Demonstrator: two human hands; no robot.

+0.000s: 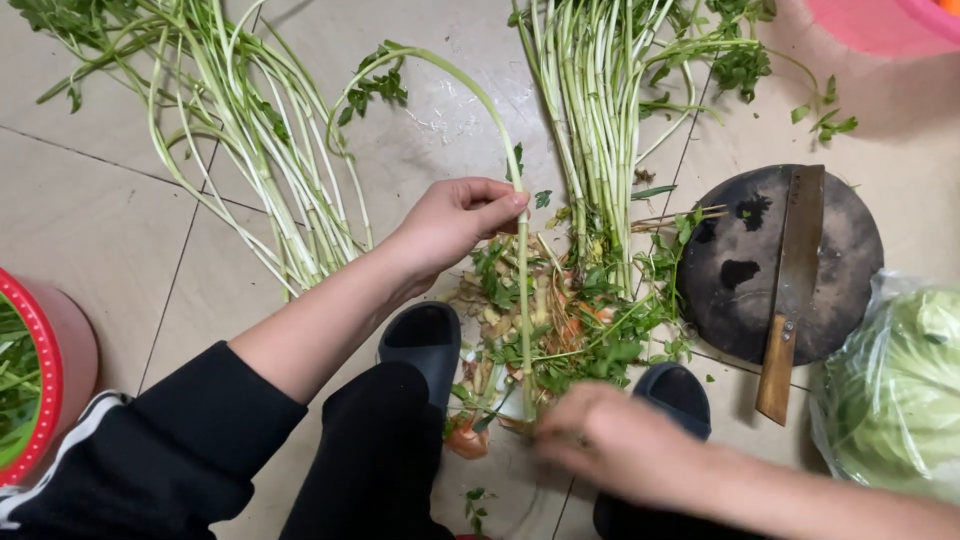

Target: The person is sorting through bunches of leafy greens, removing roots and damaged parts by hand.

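My left hand [455,222] pinches a long pale green stalk [523,300] near its middle; the stalk arches up and left to a leafy tip [375,85]. My right hand [610,440], blurred, grips the stalk's lower end just above the floor. Below both hands lies a heap of trimmed leaves and peelings [560,320]. Two bundles of the same green stalks lie on the tiled floor: one at the upper left [240,120], one at the top middle [595,110].
A round dark chopping board [730,290] at the right carries a cleaver [795,270] with a wooden handle. A bagged cabbage [895,390] lies at the right edge. A red basket [35,380] with greens stands at the left. My black slippers [425,340] flank the heap.
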